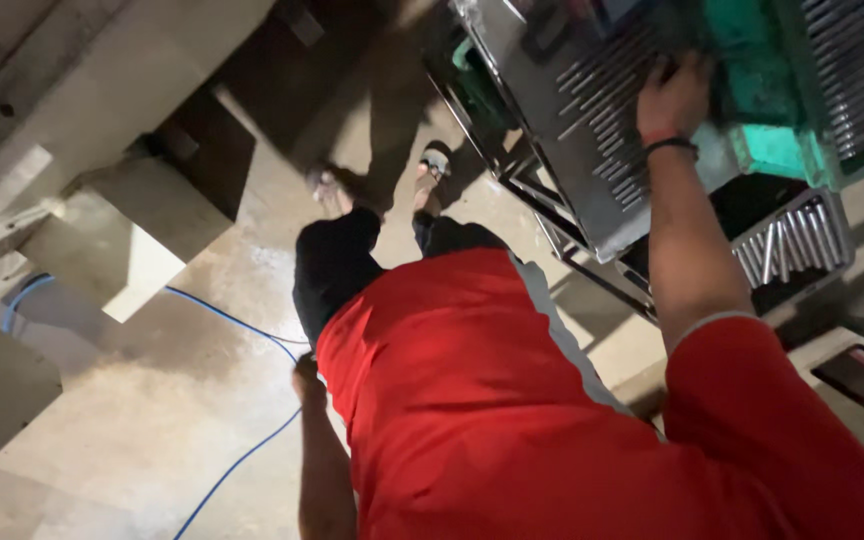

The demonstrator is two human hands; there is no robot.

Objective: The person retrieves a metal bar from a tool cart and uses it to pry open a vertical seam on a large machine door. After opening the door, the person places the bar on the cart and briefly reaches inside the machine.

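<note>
My right hand (672,100), with a dark band on the wrist, reaches up onto a slanted grey metal tray (592,190) lined with several thin metal rods (602,95). Its fingers curl into the dark gap beside a green machine part (762,70), and what they grip is hidden. My left hand (305,378) hangs at my side against the red shirt with its fingers curled, and nothing shows in it. Below me are my black shorts and my sandalled feet (434,162) on the concrete floor.
A blue cable (242,462) runs across the wet concrete floor (142,400) at the left. Pale concrete blocks (122,235) stand at the upper left. A lower rack with more metal rods (787,245) sits under the machine, and a pale box (857,385) is at the right.
</note>
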